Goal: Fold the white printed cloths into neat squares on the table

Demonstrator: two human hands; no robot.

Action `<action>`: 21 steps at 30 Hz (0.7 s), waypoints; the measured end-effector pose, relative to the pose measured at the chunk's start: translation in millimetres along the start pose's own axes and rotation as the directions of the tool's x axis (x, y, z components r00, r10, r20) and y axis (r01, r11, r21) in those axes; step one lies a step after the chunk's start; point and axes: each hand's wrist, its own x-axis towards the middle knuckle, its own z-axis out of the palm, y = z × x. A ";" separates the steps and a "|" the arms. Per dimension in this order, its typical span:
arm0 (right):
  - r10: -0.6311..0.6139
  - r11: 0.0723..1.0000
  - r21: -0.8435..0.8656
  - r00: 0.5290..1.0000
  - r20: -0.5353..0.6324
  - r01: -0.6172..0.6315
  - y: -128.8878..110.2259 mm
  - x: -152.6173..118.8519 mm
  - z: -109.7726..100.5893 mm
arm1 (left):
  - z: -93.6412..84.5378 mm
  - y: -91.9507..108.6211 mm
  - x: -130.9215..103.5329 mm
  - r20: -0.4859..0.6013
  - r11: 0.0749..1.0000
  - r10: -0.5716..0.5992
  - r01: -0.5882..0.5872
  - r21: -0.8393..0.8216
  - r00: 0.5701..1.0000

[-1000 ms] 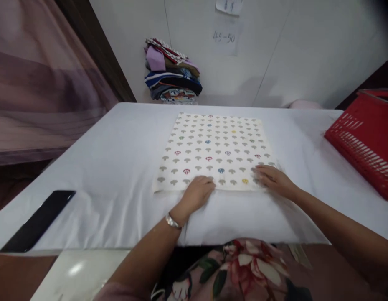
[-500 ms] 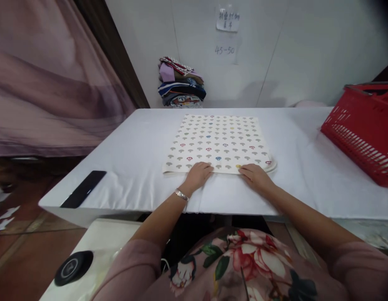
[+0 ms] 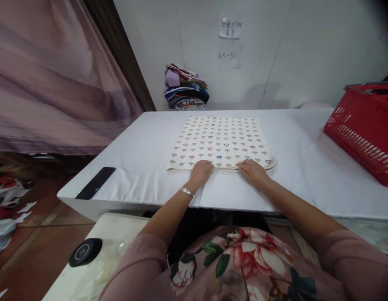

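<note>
A cream tablecloth (image 3: pixel 223 140) printed with small grey, red, blue and yellow mushrooms lies folded into a flat rectangle on the white-covered table (image 3: pixel 140 146). My left hand (image 3: pixel 201 173), with a silver bracelet at the wrist, pinches its near edge left of the middle. To the right, my right hand (image 3: pixel 252 170) has its fingers closed on the same edge. Between the hands the near edge shows several layers, slightly parted. My thumbs are mostly hidden under the edge. At the right near corner the fold is rounded.
A red plastic basket (image 3: pixel 363 133) stands on the table's right end. Folded fabrics (image 3: pixel 186 90) are stacked behind the far edge against the wall. A black phone (image 3: pixel 95 183) lies at the left corner. Below it, a round black object (image 3: pixel 85 252) rests on a white surface.
The view has shifted slightly left. Both hands stay at the tablecloth's near edge, where the layers between them now show a little more.
</note>
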 end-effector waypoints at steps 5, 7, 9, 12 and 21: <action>-0.052 0.998 0.046 0.998 -0.029 0.053 -9.4 4.7 1.6 | 2.6 3.7 0.6 -0.052 0.998 -0.057 0.055 -0.036 0.997; -0.064 0.995 0.073 0.997 -0.045 0.068 -14.3 8.4 4.4 | 4.1 6.0 1.7 -0.075 0.998 -0.059 0.057 -0.033 0.995; -0.072 0.992 0.097 0.995 -0.064 0.078 -18.0 11.7 8.0 | 5.8 8.4 2.8 -0.079 0.999 -0.051 0.050 -0.017 0.996; -0.084 0.989 0.114 0.994 -0.075 0.092 -20.1 14.2 13.8 | 7.9 12.1 3.5 -0.061 0.999 -0.018 0.020 0.028 0.998; -0.108 0.983 0.140 0.989 -0.106 0.122 -19.5 12.8 18.7 | 9.3 23.7 6.4 0.035 0.988 0.068 -0.073 0.135 0.997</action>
